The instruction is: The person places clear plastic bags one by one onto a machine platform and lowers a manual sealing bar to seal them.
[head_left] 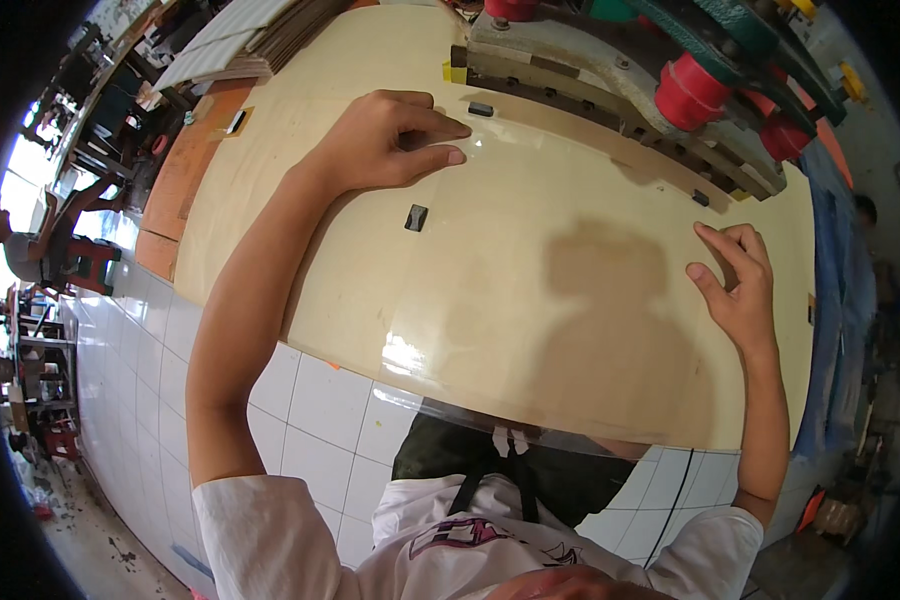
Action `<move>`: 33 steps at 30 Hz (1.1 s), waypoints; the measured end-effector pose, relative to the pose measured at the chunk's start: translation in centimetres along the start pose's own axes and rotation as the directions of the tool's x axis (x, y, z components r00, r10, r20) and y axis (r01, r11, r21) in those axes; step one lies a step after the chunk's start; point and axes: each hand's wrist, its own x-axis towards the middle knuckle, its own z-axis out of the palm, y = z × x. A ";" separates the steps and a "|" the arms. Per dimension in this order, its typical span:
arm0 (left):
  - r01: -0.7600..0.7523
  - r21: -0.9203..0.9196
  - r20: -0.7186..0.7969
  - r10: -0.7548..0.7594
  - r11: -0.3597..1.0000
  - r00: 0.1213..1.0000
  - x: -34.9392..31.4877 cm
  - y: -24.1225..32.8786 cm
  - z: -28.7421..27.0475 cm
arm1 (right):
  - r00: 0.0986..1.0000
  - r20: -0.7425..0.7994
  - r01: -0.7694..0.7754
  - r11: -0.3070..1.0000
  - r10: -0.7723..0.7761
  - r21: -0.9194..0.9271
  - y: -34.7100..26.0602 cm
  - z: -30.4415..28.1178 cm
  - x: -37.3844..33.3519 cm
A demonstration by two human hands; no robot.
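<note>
My left hand point(385, 142) is over the far left part of a glossy cream work surface point(450, 300). Its thumb and forefinger point right with a gap between them, and no held thing shows there. Just beyond those fingertips lies a small dark block point(480, 109). Another small black piece point(416, 217) sits nearer to me, below the left wrist. On the right, my right hand point(742, 275) is over the surface with thumb and fingers apart, holding nothing visible. A third small dark block point(701, 198) lies beyond its fingertips, beside the machine's long metal bar point(610, 115).
A heavy machine with a green arm point(715, 50) and red round parts point(692, 92) stands at the far right. Stacked boards point(235, 45) lie at the far left. Blue cloth point(835, 300) hangs along the right edge. A seated person point(40, 245) is at the left.
</note>
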 end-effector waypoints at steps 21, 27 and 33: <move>-0.004 -0.011 -0.028 0.004 1.000 1.000 0.1 0.1 0.1 | 1.000 -0.016 -0.004 1.000 0.004 0.012 -0.1 -0.1 0.0; -0.001 -0.016 -0.004 0.001 1.000 1.000 -0.1 0.0 -0.2 | 1.000 0.002 0.031 0.999 -0.031 0.010 -0.1 0.0 0.1; 0.016 0.011 -0.017 -0.016 1.000 1.000 0.0 0.1 -0.1 | 1.000 0.010 0.013 1.000 -0.013 -0.007 -0.2 -0.1 0.0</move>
